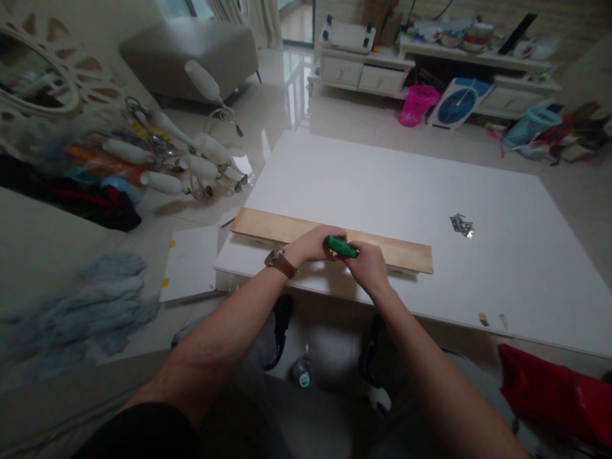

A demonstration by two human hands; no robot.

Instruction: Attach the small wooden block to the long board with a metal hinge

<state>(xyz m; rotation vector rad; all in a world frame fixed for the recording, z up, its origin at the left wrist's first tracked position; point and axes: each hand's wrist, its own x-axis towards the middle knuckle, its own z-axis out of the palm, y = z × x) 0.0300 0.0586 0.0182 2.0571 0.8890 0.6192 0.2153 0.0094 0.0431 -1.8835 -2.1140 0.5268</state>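
We find a clear bottle (303, 371) on the floor between the feet, below the near edge of the white tabletop (382, 185). A small brass-coloured fitting (484, 319) lies on the tabletop close to that edge, at the right; in our judgement, a knock from the right forearm could send it to the floor.

We note the right hand (367, 261) with its grip clamped on a green-handled tool (342, 247), held over the wooden board (268, 224). The tool's working end is hidden. The left hand (325, 243) is at the tool's other end, fingers bent; we cannot tell whether its grip is closed on the tool or on the board. With the hands this close, we consider a slip of the tool the chief hazard: it could catch the left fingers or score the wood.

The board lies lengthwise near the tabletop's front edge, with shadow beneath its near side. Should it be poorly supported there, uneven pressure could rock or shift it.

Farther off, at the right, we record loose metal hardware (461, 225) in a small pile, untouched.
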